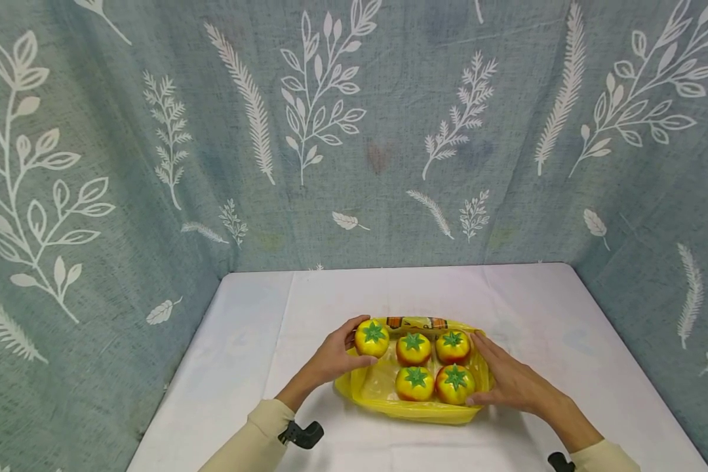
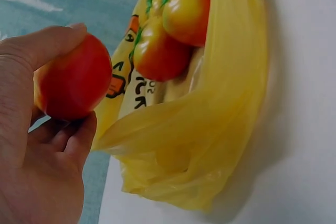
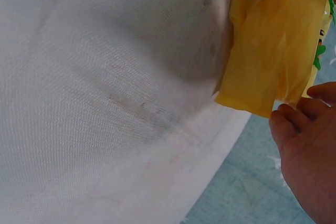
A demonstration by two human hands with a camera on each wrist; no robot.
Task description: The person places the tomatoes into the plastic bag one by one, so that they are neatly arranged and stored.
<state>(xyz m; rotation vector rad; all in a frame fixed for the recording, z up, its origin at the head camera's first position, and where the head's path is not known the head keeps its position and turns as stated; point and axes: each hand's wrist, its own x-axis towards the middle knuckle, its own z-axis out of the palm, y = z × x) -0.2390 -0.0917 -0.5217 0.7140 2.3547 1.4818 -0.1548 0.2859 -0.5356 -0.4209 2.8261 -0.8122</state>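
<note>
A yellow plastic bag (image 1: 413,413) lies spread on the table with its mouth facing up. Inside sit several toy tomatoes (image 1: 413,350), yellow and red with green star-shaped tops. My left hand (image 1: 337,354) grips another toy tomato (image 1: 372,338) between thumb and fingers, over the bag's back left corner. In the left wrist view this tomato (image 2: 79,80) shows its red side, beside the bag (image 2: 226,87). My right hand (image 1: 510,380) spans the bag's right end, fingers at its back edge and thumb by the front right tomato (image 1: 455,385). In the right wrist view its bent fingers hold the bag's edge (image 3: 262,66).
The table (image 1: 254,328) is covered in white cloth. Blue-green fabric (image 1: 354,131) printed with white leaves hangs behind it and along both sides. A printed strip (image 1: 415,322) with orange and black figures runs along the bag's back edge.
</note>
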